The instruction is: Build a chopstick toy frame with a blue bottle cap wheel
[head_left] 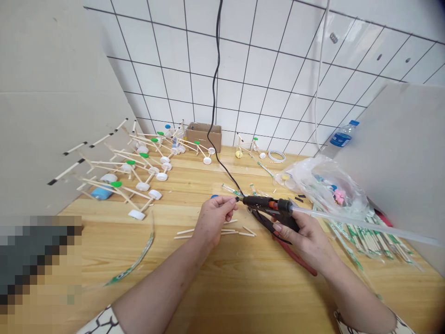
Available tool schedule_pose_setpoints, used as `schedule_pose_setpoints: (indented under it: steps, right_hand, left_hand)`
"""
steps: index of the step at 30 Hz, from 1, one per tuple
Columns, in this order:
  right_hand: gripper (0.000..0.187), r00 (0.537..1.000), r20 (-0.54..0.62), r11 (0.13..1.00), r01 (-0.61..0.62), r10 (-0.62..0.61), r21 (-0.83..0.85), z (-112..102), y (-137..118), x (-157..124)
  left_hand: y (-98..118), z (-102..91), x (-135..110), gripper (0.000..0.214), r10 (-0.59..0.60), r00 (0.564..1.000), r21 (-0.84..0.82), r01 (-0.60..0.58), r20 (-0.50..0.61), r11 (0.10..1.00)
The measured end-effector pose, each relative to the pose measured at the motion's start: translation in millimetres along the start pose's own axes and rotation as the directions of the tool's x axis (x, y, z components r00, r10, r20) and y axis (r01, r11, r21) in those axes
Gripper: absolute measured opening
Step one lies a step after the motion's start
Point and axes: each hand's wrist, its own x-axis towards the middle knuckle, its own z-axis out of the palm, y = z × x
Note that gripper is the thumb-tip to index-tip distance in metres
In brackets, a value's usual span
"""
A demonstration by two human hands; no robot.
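Note:
My right hand [311, 239] is wrapped round the handle of a black hot glue gun [259, 202], whose nozzle points left. A long translucent glue stick [365, 224] runs out of its back. Between thumb and fingertips, my left hand [213, 215] pinches a small black piece [238, 199], right at the nozzle tip. Whether the two touch, I cannot tell. Below the hands lie several thin wooden sticks [229, 231]. Partly hidden under the gun is a tool with red handles [297, 260], probably pliers. A blue round cap [214, 196] shows behind my left hand.
Several wooden stick models with white wheels [142, 185] stand at the left. A cardboard box [205, 137] and a tape roll [276, 156] are at the back. To the right are a plastic bag [323, 181], wrapped sticks [378, 239] and a bottle [342, 138]. A black cord [214, 88] hangs down to the gun.

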Motion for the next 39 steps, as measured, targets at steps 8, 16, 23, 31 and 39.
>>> schedule_pose_setpoints:
  steps: [8,16,23,31,39]
  right_hand:
    - [0.044,1.0,-0.019,1.0,-0.006,0.005,-0.031,-1.2,-0.8,-0.5]
    - [0.043,1.0,0.002,0.999,0.019,-0.019,-0.031,-0.8,-0.8,0.1]
    - [0.044,1.0,-0.01,0.999,0.007,-0.007,-0.031,0.1,-0.1,1.0]
    - [0.041,1.0,0.006,0.999,-0.03,0.03,0.02,-2.9,-6.1,1.7]
    - [0.025,0.987,-0.095,0.97,-0.109,0.132,0.217,-6.2,-7.6,2.7]
  left_hand:
    - [0.1,0.3,0.2,0.028,0.008,1.0,0.006,-0.008,0.008,1.0]
    - [0.5,0.7,0.4,0.026,0.001,1.0,0.0,-0.001,0.002,1.0]
    - [0.3,0.3,-0.2,0.029,0.011,1.0,0.018,-0.011,-0.002,1.0]
    - [1.1,0.2,0.0,0.025,0.001,1.0,-0.003,-0.001,-0.004,1.0]
    - [1.8,0.0,-0.6,0.026,-0.008,1.0,-0.012,0.008,-0.002,1.0]
